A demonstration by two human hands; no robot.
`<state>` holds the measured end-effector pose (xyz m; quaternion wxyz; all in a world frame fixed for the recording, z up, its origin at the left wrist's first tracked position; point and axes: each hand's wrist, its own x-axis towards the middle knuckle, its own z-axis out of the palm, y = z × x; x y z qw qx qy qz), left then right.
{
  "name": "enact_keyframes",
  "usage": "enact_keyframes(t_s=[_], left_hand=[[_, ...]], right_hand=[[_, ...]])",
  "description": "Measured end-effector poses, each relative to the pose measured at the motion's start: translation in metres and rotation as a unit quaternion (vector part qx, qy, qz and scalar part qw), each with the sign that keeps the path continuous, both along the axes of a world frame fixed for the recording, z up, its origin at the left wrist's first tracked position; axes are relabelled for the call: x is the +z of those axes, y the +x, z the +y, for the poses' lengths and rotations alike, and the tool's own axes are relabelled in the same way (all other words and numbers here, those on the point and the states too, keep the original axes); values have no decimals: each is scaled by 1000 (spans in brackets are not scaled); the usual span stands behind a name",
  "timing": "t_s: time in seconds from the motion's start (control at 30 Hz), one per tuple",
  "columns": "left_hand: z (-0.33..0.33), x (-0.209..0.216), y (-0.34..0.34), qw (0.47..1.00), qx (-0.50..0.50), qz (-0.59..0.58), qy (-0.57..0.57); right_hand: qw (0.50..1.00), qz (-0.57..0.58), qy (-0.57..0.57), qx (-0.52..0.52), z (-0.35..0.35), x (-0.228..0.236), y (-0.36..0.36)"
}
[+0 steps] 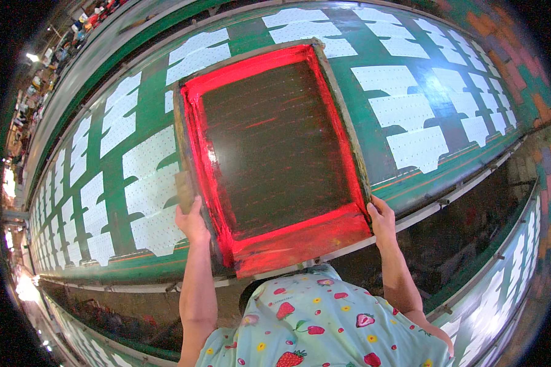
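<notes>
A large screen printing frame [269, 147] fills the middle of the head view, tilted slightly to the left. Its dark mesh is bordered by smeared bright red ink, thickest along the near edge. My left hand [193, 223] is closed on the frame's left side near the lower corner, beside a flat tan piece [183, 191] that sticks out there. At the lower right corner, my right hand [382, 218] grips the other side, thumb on the rim. Under and around the frame, white cut fabric pieces [401, 110] with tiny dots lie on a green printing table [373, 147]; the frame hides some.
A pale rail [465, 188] runs along the table's near edge, close to my body. Another table [502, 287] with white pieces stands at the lower right. Beyond the far side is a further long green table [79, 79]. Brick paving [520, 55] shows at the upper right.
</notes>
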<state>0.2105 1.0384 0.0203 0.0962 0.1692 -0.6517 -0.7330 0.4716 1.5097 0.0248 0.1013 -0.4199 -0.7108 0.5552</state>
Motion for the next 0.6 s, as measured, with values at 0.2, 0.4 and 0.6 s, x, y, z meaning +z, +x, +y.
enact_keyframes(t_s=[0.2,0.4,0.6], left_hand=[[26,-7,4,999,2,-11,-44],[29,-14,4,997,2,-21,-74],[33,-19,-1,992,4,-31,-122]], right_hand=[[999,-1,26,26,36,-8,11],[941,-83,289,156,20,29,11],[780,82,358,506,-58,80,4]])
